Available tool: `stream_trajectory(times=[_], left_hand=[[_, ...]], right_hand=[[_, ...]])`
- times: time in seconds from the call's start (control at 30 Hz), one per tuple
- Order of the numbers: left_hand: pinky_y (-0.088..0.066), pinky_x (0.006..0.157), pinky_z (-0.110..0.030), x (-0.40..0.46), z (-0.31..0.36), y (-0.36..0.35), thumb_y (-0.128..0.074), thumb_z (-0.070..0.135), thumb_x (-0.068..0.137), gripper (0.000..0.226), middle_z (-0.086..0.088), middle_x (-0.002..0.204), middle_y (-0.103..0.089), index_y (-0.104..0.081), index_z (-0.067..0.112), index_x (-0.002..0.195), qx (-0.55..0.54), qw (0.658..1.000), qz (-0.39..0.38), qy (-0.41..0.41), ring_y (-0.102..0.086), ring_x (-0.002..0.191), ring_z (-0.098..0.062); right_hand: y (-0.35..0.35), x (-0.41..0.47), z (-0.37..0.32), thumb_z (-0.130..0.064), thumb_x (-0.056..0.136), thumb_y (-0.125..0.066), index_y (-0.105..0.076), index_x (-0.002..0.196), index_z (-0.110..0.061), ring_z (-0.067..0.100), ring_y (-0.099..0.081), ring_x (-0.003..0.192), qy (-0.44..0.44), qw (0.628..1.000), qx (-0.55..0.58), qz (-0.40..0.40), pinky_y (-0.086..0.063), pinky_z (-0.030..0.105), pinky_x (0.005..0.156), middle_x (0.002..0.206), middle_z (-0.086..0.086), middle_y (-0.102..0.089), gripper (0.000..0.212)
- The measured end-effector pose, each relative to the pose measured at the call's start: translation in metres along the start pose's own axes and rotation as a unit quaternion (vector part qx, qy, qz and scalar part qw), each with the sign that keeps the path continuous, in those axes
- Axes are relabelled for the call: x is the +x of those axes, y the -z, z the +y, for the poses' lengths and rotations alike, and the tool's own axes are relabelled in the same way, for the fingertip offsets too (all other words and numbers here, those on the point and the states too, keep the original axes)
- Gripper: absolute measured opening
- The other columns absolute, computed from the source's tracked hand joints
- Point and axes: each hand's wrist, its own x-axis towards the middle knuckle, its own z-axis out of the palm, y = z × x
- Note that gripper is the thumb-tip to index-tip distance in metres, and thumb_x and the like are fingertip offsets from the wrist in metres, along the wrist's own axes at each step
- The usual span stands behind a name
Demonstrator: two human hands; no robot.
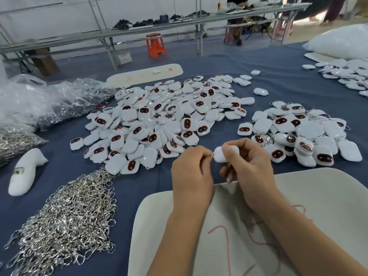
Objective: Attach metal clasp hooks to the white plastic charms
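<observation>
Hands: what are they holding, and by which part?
The right hand grips a white charm around its body; the left hand pinches a small metal clasp hook at its loop.

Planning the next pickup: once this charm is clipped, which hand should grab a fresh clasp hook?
Left, probably. The left hand is nearer the clasp hook pile; the right hand grips the white charm.

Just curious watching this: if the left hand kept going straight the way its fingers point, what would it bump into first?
Probably the white charm held by the right hand; the left hand already pinches something tiny at its loop.
</observation>
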Motion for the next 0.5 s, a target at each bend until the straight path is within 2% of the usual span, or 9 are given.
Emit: stream_trajectory(times=[0.07, 0.13, 0.2, 0.27, 0.37, 0.5], left_hand=[[-0.05, 0.073, -0.02, 0.0007, 0.0016, -0.0019, -0.07, 0.0, 0.089, 0.016, 0.008, 0.08, -0.071, -0.074, 0.015, 0.089, -0.135, 0.988, 0.044, 0.065, -0.065, 0.078, -0.009], [-0.05, 0.073, -0.016, 0.0012, 0.0047, -0.0054, -0.07, 0.001, 0.091, 0.017, 0.01, 0.08, -0.072, -0.075, 0.016, 0.094, -0.258, 0.956, 0.044, 0.131, -0.065, 0.076, -0.004], [-0.05, 0.071, -0.016, 0.0006, 0.0067, -0.0087, -0.067, 0.003, 0.094, 0.018, 0.009, 0.077, -0.071, -0.076, 0.018, 0.091, -0.332, 0.929, 0.008, 0.163, -0.062, 0.073, -0.003], [-0.051, 0.073, -0.023, -0.0003, 0.0079, -0.0092, -0.066, 0.01, 0.095, 0.02, 0.004, 0.076, -0.069, -0.076, 0.023, 0.085, -0.387, 0.902, -0.036, 0.191, -0.06, 0.072, -0.007], [-0.051, 0.077, -0.029, -0.0003, 0.0072, -0.0077, -0.065, 0.015, 0.093, 0.02, 0.002, 0.076, -0.067, -0.075, 0.027, 0.081, -0.403, 0.89, -0.067, 0.201, -0.059, 0.074, -0.009], [-0.05, 0.07, -0.021, 0.0005, 0.0055, -0.0065, -0.068, 0.018, 0.088, 0.012, 0.004, 0.072, -0.068, -0.075, 0.023, 0.081, -0.365, 0.909, -0.044, 0.195, -0.06, 0.069, -0.007]], right_hand=[[-0.0008, 0.0014, -0.0036, -0.017, 0.097, -0.069, -0.067, 0.099, -0.009, 0.016, -0.059, 0.049, -0.029, 0.995, 0.099, -0.014, -0.042, 0.023, 0.04, 0.077, 0.004, -0.073, 0.009], [-0.0003, 0.0032, -0.0063, -0.025, 0.09, -0.067, -0.067, 0.103, -0.008, 0.015, -0.056, 0.049, -0.046, 0.986, 0.156, -0.039, -0.04, 0.021, 0.039, 0.076, 0.004, -0.071, 0.021], [0.0023, 0.0051, -0.0084, -0.027, 0.088, -0.065, -0.066, 0.106, -0.006, 0.013, -0.054, 0.049, -0.058, 0.98, 0.177, -0.064, -0.038, 0.019, 0.039, 0.069, 0.0, -0.067, 0.027], [0.0053, 0.0071, -0.0092, -0.027, 0.088, -0.063, -0.067, 0.105, -0.007, 0.012, -0.053, 0.049, -0.067, 0.977, 0.187, -0.074, -0.036, 0.018, 0.038, 0.063, -0.002, -0.061, 0.027], [0.0059, 0.0085, -0.0089, -0.028, 0.087, -0.064, -0.068, 0.102, -0.009, 0.013, -0.052, 0.047, -0.071, 0.978, 0.183, -0.066, -0.034, 0.018, 0.037, 0.061, -0.001, -0.059, 0.025], [0.0043, 0.0092, -0.0045, -0.015, 0.102, -0.059, -0.068, 0.105, -0.008, 0.014, -0.052, 0.05, -0.068, 0.986, 0.147, -0.043, -0.036, 0.02, 0.04, 0.07, 0.001, -0.065, 0.012]])
